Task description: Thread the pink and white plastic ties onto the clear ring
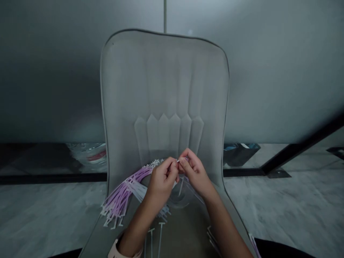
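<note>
My left hand and my right hand meet above the chair seat, fingertips pinched together. Between them shows a small pale end of a thin strip; my fingers hide most of it. A fan of purple strips with white T-shaped ends lies left of my left hand. Bluish-white strips cross it and run beneath my left forearm. Below my hands is a clear round plastic thing, partly covered. Two single T-ended strips lie near the front of the seat.
A grey padded chair faces me, its back against a frosted panel. More strips lie by my right forearm and at the seat's right edge. Behind the panel's lower gap are a clear plastic bag and a dark bin.
</note>
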`<state>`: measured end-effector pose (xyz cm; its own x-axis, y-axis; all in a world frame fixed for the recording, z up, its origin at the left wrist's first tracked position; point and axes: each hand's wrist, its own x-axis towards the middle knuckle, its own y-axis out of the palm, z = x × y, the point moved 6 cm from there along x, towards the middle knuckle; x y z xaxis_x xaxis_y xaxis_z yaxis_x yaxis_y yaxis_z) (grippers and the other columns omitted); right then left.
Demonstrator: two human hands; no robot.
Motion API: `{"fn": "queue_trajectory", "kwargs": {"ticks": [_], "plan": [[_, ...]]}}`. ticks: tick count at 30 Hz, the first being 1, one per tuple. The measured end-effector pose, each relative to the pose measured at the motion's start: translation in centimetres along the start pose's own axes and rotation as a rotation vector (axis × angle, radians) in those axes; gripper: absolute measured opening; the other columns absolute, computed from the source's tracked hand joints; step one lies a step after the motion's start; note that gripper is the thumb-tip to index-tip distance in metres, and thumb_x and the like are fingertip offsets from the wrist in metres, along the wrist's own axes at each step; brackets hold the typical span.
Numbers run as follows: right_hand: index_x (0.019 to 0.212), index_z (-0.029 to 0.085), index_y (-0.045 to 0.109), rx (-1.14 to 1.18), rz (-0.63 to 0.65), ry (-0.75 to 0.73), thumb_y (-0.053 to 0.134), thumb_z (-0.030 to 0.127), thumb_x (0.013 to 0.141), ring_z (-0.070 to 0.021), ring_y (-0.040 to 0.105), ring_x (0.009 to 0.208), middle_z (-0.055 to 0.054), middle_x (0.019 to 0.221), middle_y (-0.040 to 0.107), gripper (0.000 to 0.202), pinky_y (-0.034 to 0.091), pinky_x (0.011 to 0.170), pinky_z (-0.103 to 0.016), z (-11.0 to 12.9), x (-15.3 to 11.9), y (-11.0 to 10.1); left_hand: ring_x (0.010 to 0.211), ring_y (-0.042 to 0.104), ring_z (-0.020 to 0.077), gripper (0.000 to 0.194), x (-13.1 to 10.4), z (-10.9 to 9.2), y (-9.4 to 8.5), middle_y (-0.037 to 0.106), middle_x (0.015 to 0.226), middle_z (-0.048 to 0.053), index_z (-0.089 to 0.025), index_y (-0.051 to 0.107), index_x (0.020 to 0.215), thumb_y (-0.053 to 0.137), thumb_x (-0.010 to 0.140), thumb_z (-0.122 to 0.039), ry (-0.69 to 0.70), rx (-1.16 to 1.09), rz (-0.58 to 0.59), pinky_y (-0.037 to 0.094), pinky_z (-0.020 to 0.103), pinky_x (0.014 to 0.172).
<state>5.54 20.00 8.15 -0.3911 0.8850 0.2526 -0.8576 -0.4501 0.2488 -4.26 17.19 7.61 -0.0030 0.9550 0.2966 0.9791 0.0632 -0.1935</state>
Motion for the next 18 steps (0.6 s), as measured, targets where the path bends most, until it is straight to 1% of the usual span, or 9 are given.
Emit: {"fn": "queue_trajectory", "kwargs": {"ticks": [6,13,18], "plan": [[0.081,0.022,0.047,0.031,0.008,0.008,0.060,0.042,0.090,-0.0090,0.039,0.050,0.008,0.059,0.041,0.026,0.041,0.047,-0.021,-0.39,-0.08,-0.07,0.053,0.049,0.0116,0.030,-0.15,-0.08,-0.11,0.052,0.057,-0.004,-0.020,0.051,0.072,0.041,0.096,-0.033,0.000,-0.009,-0.029,0.036,0.023,0.053],[0.081,0.022,0.044,0.011,0.005,0.032,0.058,0.042,0.091,-0.0087,0.040,0.049,0.009,0.060,0.041,0.027,0.038,0.048,-0.021,-0.32,-0.16,-0.02,0.058,0.052,0.0129,0.031,0.00,0.10,0.01,0.056,0.060,-0.002,-0.020,0.052,0.071,0.041,0.097,-0.034,0.012,-0.041,0.009,0.038,0.023,0.057],[0.080,0.021,0.044,0.002,0.003,0.012,0.058,0.041,0.091,-0.0079,0.036,0.049,0.009,0.060,0.040,0.026,0.032,0.048,-0.020,0.24,-0.26,0.17,0.061,0.054,0.0135,0.031,-0.04,0.07,0.00,0.057,0.065,-0.001,-0.019,0.054,0.074,0.042,0.097,-0.036,-0.005,-0.079,0.020,0.040,0.023,0.057]]}}
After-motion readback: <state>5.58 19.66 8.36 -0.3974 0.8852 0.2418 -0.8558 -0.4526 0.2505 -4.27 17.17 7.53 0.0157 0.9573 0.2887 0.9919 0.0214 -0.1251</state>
